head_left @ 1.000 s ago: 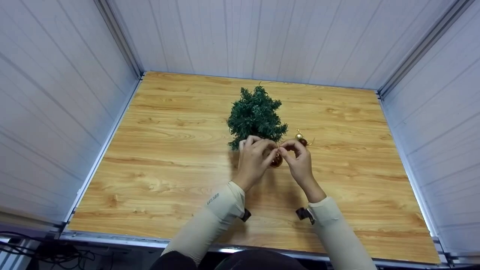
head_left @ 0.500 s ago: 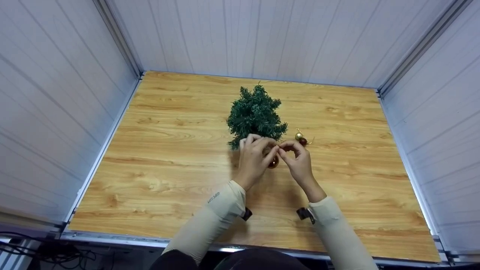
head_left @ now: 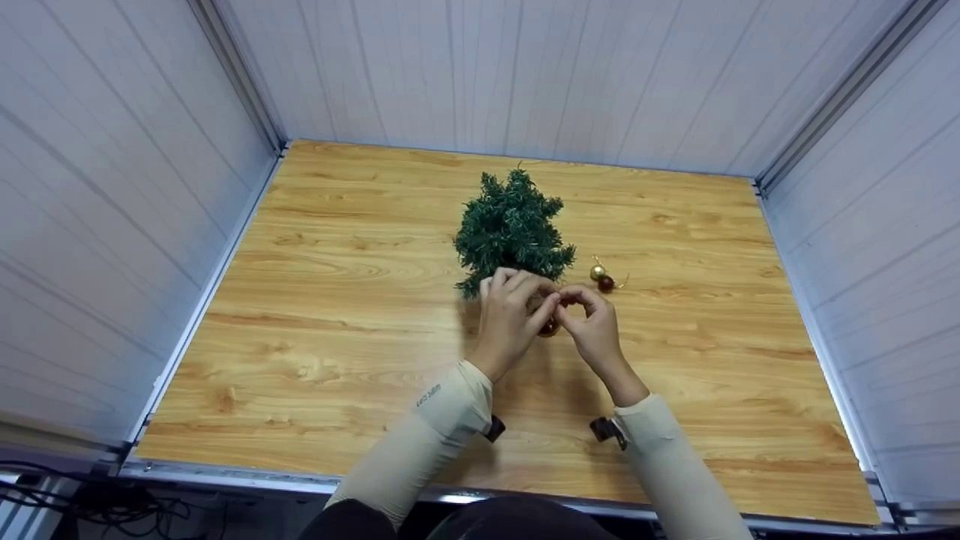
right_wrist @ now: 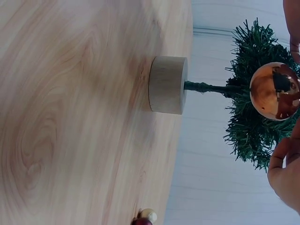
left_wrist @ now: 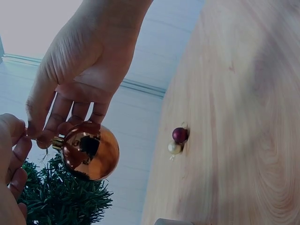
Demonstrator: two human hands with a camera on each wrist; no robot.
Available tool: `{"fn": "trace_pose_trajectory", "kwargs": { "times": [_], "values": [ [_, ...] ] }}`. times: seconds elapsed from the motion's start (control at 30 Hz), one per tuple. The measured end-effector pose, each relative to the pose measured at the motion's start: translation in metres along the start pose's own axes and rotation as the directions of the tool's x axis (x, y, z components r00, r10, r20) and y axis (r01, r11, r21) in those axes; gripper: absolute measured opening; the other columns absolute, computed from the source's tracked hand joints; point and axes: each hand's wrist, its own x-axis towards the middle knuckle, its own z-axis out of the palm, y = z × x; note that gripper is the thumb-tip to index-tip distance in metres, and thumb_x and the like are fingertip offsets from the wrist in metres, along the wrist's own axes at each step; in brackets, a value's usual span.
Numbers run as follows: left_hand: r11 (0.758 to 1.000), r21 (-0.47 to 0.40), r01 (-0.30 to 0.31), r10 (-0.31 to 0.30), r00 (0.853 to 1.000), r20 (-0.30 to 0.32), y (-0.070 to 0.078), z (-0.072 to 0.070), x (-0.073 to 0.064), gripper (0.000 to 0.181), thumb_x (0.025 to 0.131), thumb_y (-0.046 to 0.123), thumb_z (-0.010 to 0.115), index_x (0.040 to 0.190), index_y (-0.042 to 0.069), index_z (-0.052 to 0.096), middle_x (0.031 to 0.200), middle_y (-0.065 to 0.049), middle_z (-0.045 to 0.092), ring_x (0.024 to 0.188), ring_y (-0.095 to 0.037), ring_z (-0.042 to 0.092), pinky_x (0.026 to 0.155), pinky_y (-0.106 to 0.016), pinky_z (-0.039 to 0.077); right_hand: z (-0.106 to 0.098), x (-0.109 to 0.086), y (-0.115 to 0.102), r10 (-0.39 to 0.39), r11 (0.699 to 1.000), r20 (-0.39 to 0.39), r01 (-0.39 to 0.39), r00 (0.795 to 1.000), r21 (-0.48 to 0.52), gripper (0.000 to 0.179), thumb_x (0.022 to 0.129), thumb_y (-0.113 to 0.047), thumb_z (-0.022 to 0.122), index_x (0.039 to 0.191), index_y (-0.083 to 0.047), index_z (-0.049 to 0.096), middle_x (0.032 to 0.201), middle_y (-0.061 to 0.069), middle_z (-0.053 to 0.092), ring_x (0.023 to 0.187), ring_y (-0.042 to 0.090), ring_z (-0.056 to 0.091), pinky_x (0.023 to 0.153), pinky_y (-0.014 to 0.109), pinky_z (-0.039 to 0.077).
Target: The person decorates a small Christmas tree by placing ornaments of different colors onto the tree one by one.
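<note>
Right hand [head_left: 596, 330] has edged slightly left since the earlier head frame; it and left hand [head_left: 504, 319] meet fingertip to fingertip, narrow pinch, copper ball [left_wrist: 93, 154] seemingly held by its gold cap [left_wrist: 57, 143] end, below and right of centre, before green tree [head_left: 510, 225]. I'd watch for a drop: tiny pinch, so one loose finger could release it.

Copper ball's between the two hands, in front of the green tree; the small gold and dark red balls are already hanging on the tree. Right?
Not quite: the gold ball and dark red ball lie on the table beside the green tree, per the head view. The rest holds, copper ball included.
</note>
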Motion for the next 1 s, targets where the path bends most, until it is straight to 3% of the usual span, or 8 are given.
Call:
{"fn": "trace_pose_trajectory", "kwargs": {
  "times": [0.13,0.3,0.4,0.73,0.83,1.0],
  "values": [
    [1.000,0.003,0.004,-0.004,1.000,0.000,-0.0001,0.0000,-0.0002,0.016,0.094,0.037,0.066,0.098,0.022,0.072,0.101,0.010,0.070,0.099,-0.016,0.052,0.089,-0.039,0.034,0.0007,0.0004,-0.0017,0.008,1.000,-0.002,-0.008,1.000,-0.006,0.009,0.086,0.008,0.067,0.095,0.012,0.067,0.089,0.011,0.070,0.084,0.003,0.061,0.086,0.034,0.048],
    [1.000,0.009,0.005,-0.005,1.000,0.001,-0.0012,0.0002,-0.0013,0.016,0.094,0.037,0.065,0.099,0.023,0.071,0.101,0.010,0.070,0.099,-0.015,0.052,0.089,-0.038,0.033,0.0015,0.0009,-0.0035,0.018,1.000,-0.001,-0.018,1.000,-0.010,0.009,0.086,0.008,0.067,0.094,0.012,0.066,0.086,-0.004,0.067,0.084,0.002,0.061,0.085,0.027,0.047],
    [1.000,0.006,0.007,-0.006,1.000,-0.007,-0.0025,0.0005,-0.0016,0.018,0.094,0.038,0.065,0.098,0.022,0.071,0.101,0.009,0.070,0.099,-0.016,0.052,0.088,-0.038,0.033,0.0020,0.0014,-0.0043,0.026,1.000,-0.004,-0.026,1.000,-0.003,0.009,0.086,0.008,0.066,0.094,0.012,0.066,0.085,-0.009,0.065,0.083,0.003,0.060,0.085,0.030,0.047],
    [1.000,-0.007,0.018,-0.019,1.000,-0.025,-0.0061,0.0005,-0.0047,0.015,0.094,0.035,0.066,0.096,0.021,0.071,0.099,0.009,0.071,0.098,-0.017,0.052,0.089,-0.039,0.033,0.0026,0.0035,-0.0031,0.024,1.000,-0.002,-0.024,1.000,0.010,0.009,0.087,0.006,0.067,0.092,0.012,0.066,0.089,0.011,0.070,0.084,0.004,0.061,0.088,0.049,0.046],
    [1.000,-0.004,0.021,-0.021,0.999,-0.025,-0.0069,0.0007,-0.0053,0.015,0.095,0.035,0.065,0.096,0.021,0.070,0.098,0.009,0.071,0.098,-0.017,0.051,0.088,-0.039,0.033,0.0026,0.0035,-0.0016,0.024,0.999,-0.005,-0.024,1.000,0.025,0.008,0.087,0.005,0.067,0.092,0.012,0.066,0.090,0.009,0.070,0.084,0.005,0.061,0.087,0.047,0.047],
    [1.000,-0.003,0.031,-0.031,0.999,-0.032,-0.0075,0.0000,-0.0059,0.013,0.095,0.034,0.065,0.095,0.022,0.070,0.097,0.010,0.070,0.097,-0.016,0.051,0.088,-0.038,0.033,0.0029,0.0038,0.0000,0.019,0.999,-0.004,-0.019,1.000,0.034,0.008,0.087,0.001,0.070,0.091,0.009,0.067,0.089,0.008,0.071,0.083,0.007,0.062,0.084,0.032,0.048]
  ]
}}
